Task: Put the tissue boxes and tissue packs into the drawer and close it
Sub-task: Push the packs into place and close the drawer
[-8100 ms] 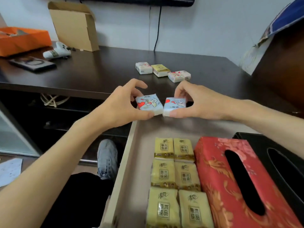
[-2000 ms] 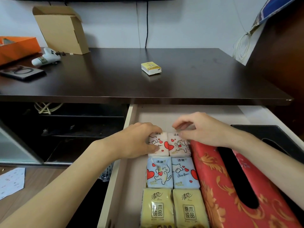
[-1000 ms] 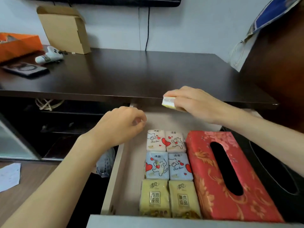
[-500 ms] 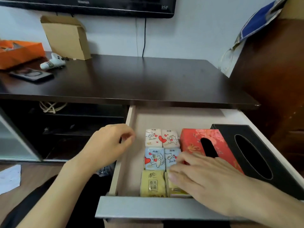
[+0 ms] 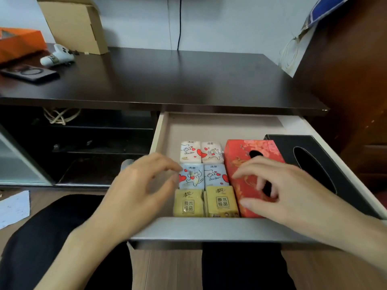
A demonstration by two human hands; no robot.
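The drawer (image 5: 209,231) stands pulled out under the dark desk. Inside lie two pink tissue packs (image 5: 201,152), two blue packs (image 5: 211,176) and two yellow packs (image 5: 206,203) in rows. A red flowered tissue box (image 5: 240,162) lies beside them and a black tissue box (image 5: 314,155) is at the right. My left hand (image 5: 142,189) hovers over the drawer's left front corner, fingers apart, holding nothing. My right hand (image 5: 278,191) hovers over the near end of the red box, fingers spread and empty.
The dark desk top (image 5: 167,80) carries a cardboard box (image 5: 75,24), an orange box (image 5: 18,42), a white controller (image 5: 57,57) and a phone (image 5: 29,73) at the back left. A dark wooden cabinet (image 5: 356,80) stands at the right. My legs are under the drawer front.
The last yellow pack came off the desk into the drawer's front row. My right hand has lifted off it, and my left hand has moved right, over the drawer's front left corner.
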